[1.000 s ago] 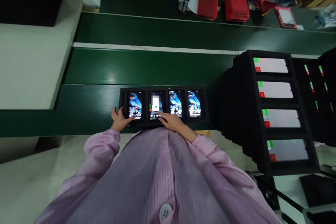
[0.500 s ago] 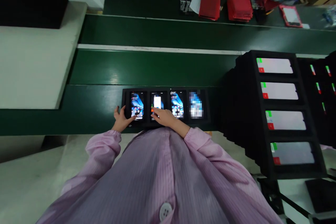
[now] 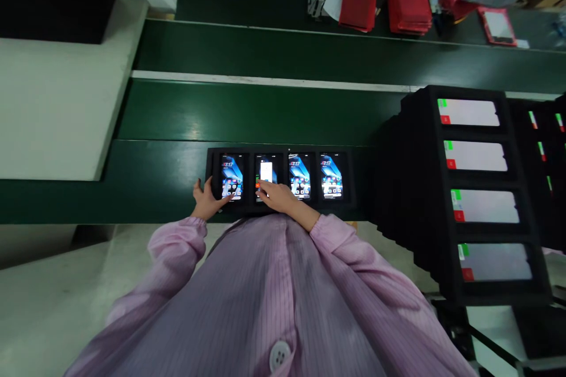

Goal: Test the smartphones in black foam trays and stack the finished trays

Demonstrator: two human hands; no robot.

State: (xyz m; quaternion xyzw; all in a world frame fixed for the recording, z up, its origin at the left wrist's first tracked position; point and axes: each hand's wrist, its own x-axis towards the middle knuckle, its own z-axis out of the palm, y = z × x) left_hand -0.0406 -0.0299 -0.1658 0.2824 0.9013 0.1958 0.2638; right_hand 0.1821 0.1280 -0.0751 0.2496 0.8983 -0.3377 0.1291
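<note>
A black foam tray (image 3: 349, 188) lies in front of me with several lit smartphones in a row in its slots. My left hand (image 3: 206, 200) is open at the tray's left end, fingers spread by its edge. Its thumb reaches over the bottom of the leftmost phone (image 3: 232, 174). Over the second phone (image 3: 266, 169), which has a white panel on screen, my right hand (image 3: 278, 195) stretches its fingers to the lower part of the display. Home screens glow on the third phone (image 3: 299, 171) and the rightmost phone (image 3: 331, 174).
To the right rises a tall stack of black trays (image 3: 480, 179), its top one holding pale devices with green and red labels. Red pouches (image 3: 409, 7) lie across the green bench (image 3: 265, 112). A white board (image 3: 53, 106) is at the left.
Both hands stay almost in place, and the view has shifted slightly. The rightmost phone's picture was blocky before and is sharp now. Another person's hand at the upper right has left view.
</note>
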